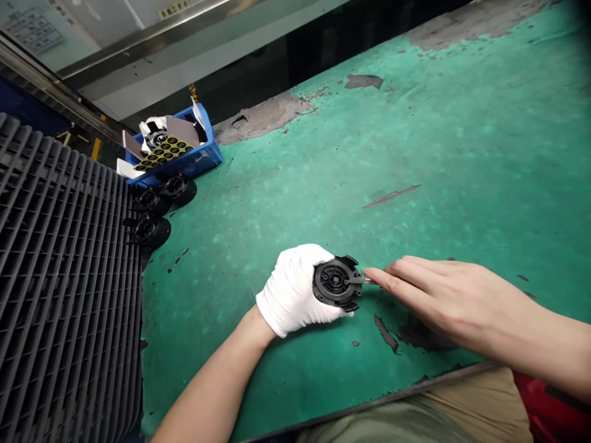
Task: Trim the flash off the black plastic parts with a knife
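My left hand (295,290) wears a white glove and is closed around a round black plastic part (336,283) with a ribbed centre, holding it just above the green table mat (369,172). My bare right hand (429,295) pinches a thin metal tool (365,280), probably tweezers, whose tip touches the right side of the black part's face. Both hands sit near the table's front edge.
A blue bin (178,157) with a sheet of round black stickers and scraps stands at the far left of the mat. Three more black round parts (152,215) lie in front of it. A dark slatted rack (64,277) borders the left side.
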A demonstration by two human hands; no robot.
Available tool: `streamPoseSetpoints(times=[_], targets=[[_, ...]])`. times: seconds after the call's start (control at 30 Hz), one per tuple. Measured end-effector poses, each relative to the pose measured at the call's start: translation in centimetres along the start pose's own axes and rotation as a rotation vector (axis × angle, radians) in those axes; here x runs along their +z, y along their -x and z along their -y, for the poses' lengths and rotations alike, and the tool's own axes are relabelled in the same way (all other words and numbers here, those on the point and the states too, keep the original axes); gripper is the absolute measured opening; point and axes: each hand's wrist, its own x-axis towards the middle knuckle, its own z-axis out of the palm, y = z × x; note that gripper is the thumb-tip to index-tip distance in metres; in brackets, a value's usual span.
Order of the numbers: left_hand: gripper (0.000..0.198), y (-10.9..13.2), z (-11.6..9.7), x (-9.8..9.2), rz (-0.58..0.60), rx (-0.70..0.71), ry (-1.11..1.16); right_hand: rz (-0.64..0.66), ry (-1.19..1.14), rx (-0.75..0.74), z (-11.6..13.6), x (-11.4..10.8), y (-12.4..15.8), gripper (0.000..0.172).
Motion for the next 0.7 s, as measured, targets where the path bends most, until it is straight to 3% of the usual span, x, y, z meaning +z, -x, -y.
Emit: streamPoseSetpoints(times=[0.43,0.7], targets=[[0.076,0.0,-0.2,-0.1,-0.002,0.009,-0.029,-0.003,-0.131,-0.071,-2.0,0.4,-0.9,0.063],[0.080,0.3,0.1,0.3,-0.028,0.016,-0.085,0.028,-0.070,-0.253,-4.2,-0.2,-2.5,0.049]])
